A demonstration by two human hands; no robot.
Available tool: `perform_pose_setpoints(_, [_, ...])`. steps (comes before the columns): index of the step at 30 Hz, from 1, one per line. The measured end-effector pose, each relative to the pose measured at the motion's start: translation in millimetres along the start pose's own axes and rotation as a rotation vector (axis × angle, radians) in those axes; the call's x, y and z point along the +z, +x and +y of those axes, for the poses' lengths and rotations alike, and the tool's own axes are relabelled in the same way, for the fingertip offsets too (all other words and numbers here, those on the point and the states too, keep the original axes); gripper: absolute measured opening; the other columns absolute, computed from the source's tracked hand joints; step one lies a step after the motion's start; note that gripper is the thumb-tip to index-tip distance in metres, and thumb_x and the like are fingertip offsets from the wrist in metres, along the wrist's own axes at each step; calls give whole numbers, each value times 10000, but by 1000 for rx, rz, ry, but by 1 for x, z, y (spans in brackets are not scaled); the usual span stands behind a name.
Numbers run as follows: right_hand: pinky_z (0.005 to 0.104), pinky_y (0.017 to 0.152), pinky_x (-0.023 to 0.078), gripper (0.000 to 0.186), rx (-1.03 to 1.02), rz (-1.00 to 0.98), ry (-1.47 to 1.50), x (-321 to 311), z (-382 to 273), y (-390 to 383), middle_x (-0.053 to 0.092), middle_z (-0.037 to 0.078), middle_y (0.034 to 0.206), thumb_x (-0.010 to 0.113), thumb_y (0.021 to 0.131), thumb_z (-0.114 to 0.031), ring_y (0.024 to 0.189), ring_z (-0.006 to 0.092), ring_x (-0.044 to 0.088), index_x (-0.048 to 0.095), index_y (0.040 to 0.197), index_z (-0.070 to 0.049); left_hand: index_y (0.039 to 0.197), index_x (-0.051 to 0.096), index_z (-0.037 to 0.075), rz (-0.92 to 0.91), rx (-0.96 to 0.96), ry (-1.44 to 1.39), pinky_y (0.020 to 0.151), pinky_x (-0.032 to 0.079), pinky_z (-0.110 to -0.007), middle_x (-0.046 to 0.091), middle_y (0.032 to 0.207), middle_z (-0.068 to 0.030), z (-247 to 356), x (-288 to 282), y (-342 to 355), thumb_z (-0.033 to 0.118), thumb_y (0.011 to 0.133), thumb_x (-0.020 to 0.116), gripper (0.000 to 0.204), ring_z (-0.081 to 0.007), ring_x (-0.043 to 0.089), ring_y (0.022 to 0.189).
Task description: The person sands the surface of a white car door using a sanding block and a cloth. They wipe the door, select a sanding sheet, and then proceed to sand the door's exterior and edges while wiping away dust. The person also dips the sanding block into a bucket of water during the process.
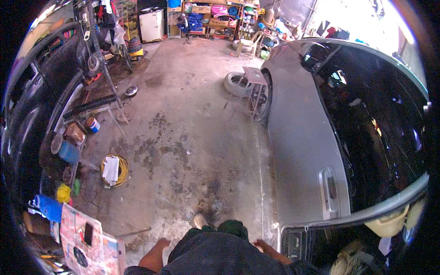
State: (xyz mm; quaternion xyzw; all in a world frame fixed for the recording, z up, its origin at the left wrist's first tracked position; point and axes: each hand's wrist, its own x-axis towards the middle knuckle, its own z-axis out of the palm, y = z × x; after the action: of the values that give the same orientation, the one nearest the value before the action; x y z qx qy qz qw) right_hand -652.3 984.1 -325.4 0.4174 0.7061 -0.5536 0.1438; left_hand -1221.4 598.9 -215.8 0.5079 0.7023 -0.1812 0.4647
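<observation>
Left edge of the floor (192, 137): dark car (32, 105), only its side in view. Beside it a metal stand (98, 103) with a can (93, 124) and a blue tub (68, 152) just below. Yellow hose coil (120, 170) lies on the concrete with a white rag (110, 168) on top of it. Bottom left corner: blue cloth (48, 207), a yellow bottle (63, 193), and a printed board (85, 238) with a phone (88, 233) lying on it.

Left hand (161, 244) hangs low by the thigh, near the board's right edge, touching nothing. Blurred, so can't tell if the fingers are curled or loose.

Centre: stained bare concrete, one shoe (200, 221) visible above dark shorts. Far end: white cabinet (151, 26) and cluttered shelves (213, 18).

Right hand (262, 246) sits at the hip, just beside the open rear edge of the silver car door (302, 151). Not gripping anything that I can see; finger state can't be told, too small and partly hidden.

Door handle (329, 191) is above and right of that hand, apart from it. Dark window glass (376, 123) fills the right side. A tyre (237, 84) and a small stool (255, 87) stand by the car's front wheel.
</observation>
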Motion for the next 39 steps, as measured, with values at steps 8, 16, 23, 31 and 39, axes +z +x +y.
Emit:
perform_pose_setpoints(8, [418, 813, 542, 299, 419, 53, 83, -102, -206, 160, 726, 153, 991, 673, 911, -346, 938, 274, 686, 732, 1058, -92, 1055, 718, 53, 710, -24, -705, 933, 504, -486, 699, 1112, -229, -103, -370, 194, 327, 931, 537, 351, -410, 647, 1097])
perform_pose_setpoints(16, [442, 808, 546, 368, 254, 24, -143, -317, -302, 420, 729, 194, 957, 670, 893, -392, 914, 308, 703, 730, 978, -39, 1038, 717, 51, 337, -223, -804, 767, 537, -517, 693, 1059, -253, -95, -522, 252, 307, 926, 552, 324, -438, 675, 944])
perform_pose_setpoints(23, [485, 1047, 466, 421, -480, 591, -717, -536, -526, 778, 654, 179, 1304, 512, 1033, -386, 1206, 378, 601, 635, 1225, -32, 1071, 703, 39, 301, -159, -645, 766, 564, -524, 700, 925, -233, -154, -604, 273, 249, 922, 573, 288, -377, 695, 856])
perform_pose_setpoints(31, [420, 866, 528, 198, -547, 243, 419, -604, -804, 969, 659, 94, 926, 576, 1008, -216, 883, 274, 629, 655, 1006, -34, 1046, 706, 18, 177, -212, -811, 796, 558, -526, 695, 973, -260, -229, -774, 381, 265, 931, 576, 302, -406, 693, 892])
perform_pose_setpoints(39, [454, 808, 548, 390, 369, 129, -143, -641, -774, 947, 752, 187, 979, 735, 876, -394, 926, 346, 716, 735, 1045, -42, 988, 708, -25, 279, -104, -442, 815, 548, -519, 689, 1021, -295, -430, -1117, 545, 323, 967, 567, 377, -442, 690, 933])
